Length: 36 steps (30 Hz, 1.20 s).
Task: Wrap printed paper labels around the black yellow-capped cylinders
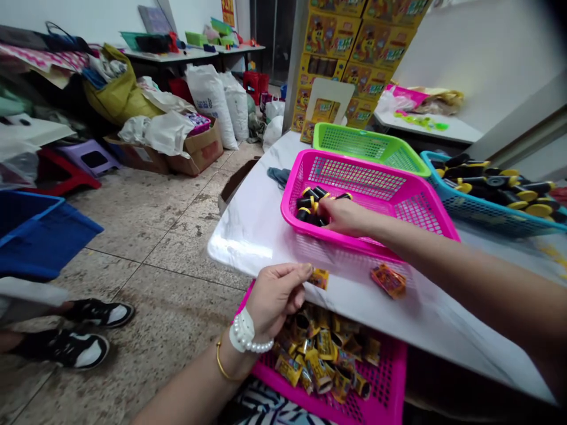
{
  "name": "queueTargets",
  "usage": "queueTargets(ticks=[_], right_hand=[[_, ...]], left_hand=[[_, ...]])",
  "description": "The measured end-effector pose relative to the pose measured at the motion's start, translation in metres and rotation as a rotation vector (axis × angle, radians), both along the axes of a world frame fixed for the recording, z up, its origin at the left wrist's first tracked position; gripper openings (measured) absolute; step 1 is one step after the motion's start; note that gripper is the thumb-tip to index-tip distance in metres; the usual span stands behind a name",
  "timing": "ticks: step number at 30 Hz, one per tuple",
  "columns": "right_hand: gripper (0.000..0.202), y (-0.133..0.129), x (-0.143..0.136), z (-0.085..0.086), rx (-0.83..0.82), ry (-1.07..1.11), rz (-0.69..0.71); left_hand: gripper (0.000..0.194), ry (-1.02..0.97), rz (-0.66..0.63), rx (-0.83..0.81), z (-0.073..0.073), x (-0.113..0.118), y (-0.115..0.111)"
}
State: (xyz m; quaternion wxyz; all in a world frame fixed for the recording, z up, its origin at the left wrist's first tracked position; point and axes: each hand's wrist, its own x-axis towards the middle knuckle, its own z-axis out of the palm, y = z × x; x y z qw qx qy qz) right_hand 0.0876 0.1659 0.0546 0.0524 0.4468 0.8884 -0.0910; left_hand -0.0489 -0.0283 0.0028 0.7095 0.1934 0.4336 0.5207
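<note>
My left hand (279, 295), with a white watch and bracelets on the wrist, pinches a small yellow wrapper (319, 278) between thumb and finger above the table's edge. My right hand (343, 215) reaches into the upper pink basket (381, 177), its fingers down among black and yellow cylinders (310, 203); its fingertips are hidden. Beneath my left hand, a lower pink basket (392, 378) holds several yellow printed wrapper sleeves (325, 354). An orange-red packet (388, 280) lies on the white table (248, 236).
Behind the upper basket are a green basket (370, 144) and stacked yellow boxes (330, 35). A blue basket (496, 209) of black and yellow pieces stands right. At left are a blue bin (48, 242) and a person's shoes (84, 348).
</note>
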Motion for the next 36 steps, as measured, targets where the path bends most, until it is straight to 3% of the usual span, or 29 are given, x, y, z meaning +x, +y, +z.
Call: queueTargets(ticks=[3,7,9,11,13,17,21,23,30,33,36], right_hand=[[0.029,-0.002,0.004,-0.001,-0.004,0.059,-0.033],[0.028,-0.031,0.040,0.029,-0.232,0.627,-0.199],[0.039,-0.058,0.063,0.044,-0.208,0.786,-0.160],[0.044,-0.089,0.083,0.050,-0.121,0.789,-0.047],[0.049,-0.118,0.094,0.044,-0.144,0.801,0.000],[0.056,-0.151,0.095,0.013,-0.336,0.954,-0.113],[0.038,-0.151,0.094,-0.007,-0.335,0.955,-0.143],[0.043,-0.145,0.097,-0.009,-0.297,0.904,-0.115],[0.071,-0.130,0.099,0.002,-0.317,0.737,0.014],[0.064,-0.128,0.093,0.008,-0.301,0.682,0.044],[0.044,-0.130,0.088,0.008,-0.233,0.664,0.048]], left_hand=[[0.038,-0.077,0.040,-0.028,-0.003,-0.006,-0.002],[0.032,-0.217,0.081,-0.072,-0.002,-0.011,-0.001],[0.028,-0.290,0.076,-0.078,-0.001,-0.010,0.001],[0.025,-0.343,0.056,-0.066,0.000,-0.006,0.003],[0.022,-0.363,0.032,-0.056,0.000,0.001,0.004],[0.021,-0.341,-0.002,-0.058,0.001,0.014,0.006],[0.020,-0.291,-0.051,-0.040,0.002,0.021,0.008],[0.020,-0.263,-0.070,-0.020,0.001,0.023,0.010],[0.023,-0.130,-0.132,-0.025,0.000,0.025,0.014],[0.023,-0.080,-0.134,0.010,0.000,0.024,0.015],[0.025,0.018,-0.099,0.117,0.001,0.021,0.012]])
